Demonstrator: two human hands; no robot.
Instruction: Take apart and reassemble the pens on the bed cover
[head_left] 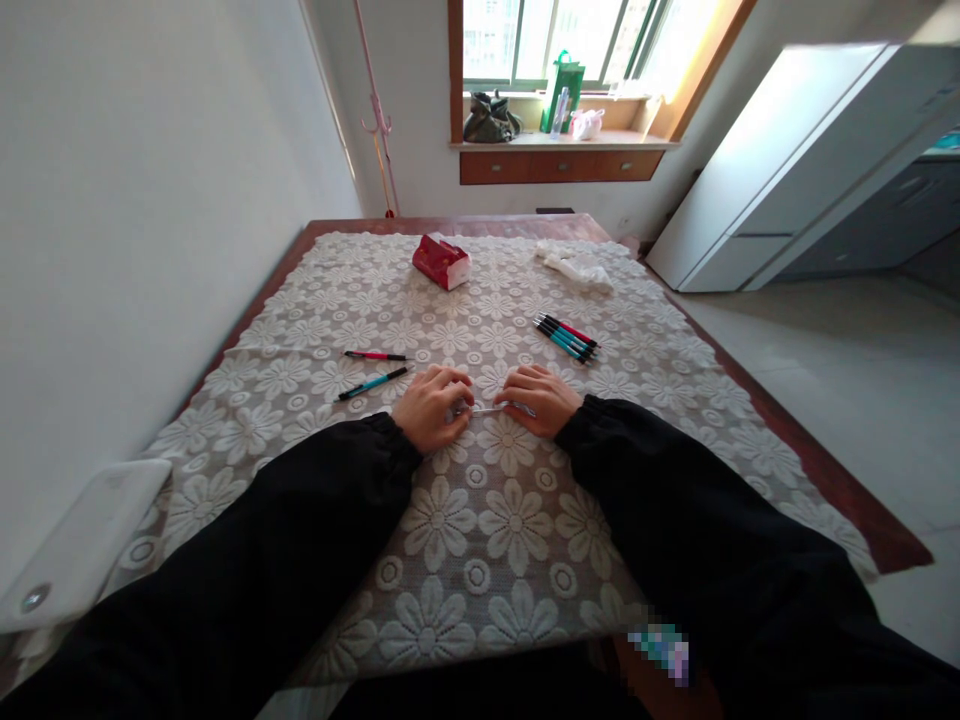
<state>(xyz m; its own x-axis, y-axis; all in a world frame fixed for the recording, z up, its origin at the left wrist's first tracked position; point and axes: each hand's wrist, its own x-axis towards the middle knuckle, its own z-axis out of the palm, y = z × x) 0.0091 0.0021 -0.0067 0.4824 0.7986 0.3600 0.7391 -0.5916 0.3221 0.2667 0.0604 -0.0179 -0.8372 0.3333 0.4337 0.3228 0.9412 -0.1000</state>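
Observation:
My left hand (432, 408) and my right hand (543, 400) rest near each other on the lace tablecloth (517, 525), fingers curled. Between them runs a thin, whitish, clear-looking strip (487, 410), an end pinched in each hand; its exact kind is too small to make out. Left of my left hand lie a red-and-black pen (376, 356) and a blue-and-black pen (373, 384), set apart from each other. Beyond my right hand, several blue pens (561, 340) and a red one (576, 330) lie side by side in a bundle.
A red tissue pack (441, 262) and a crumpled white plastic bag (574, 268) lie toward the table's far side. At the left edge is a white device (86, 540) with a round button. A white refrigerator (772, 170) stands beyond on the right, and a wall borders the left.

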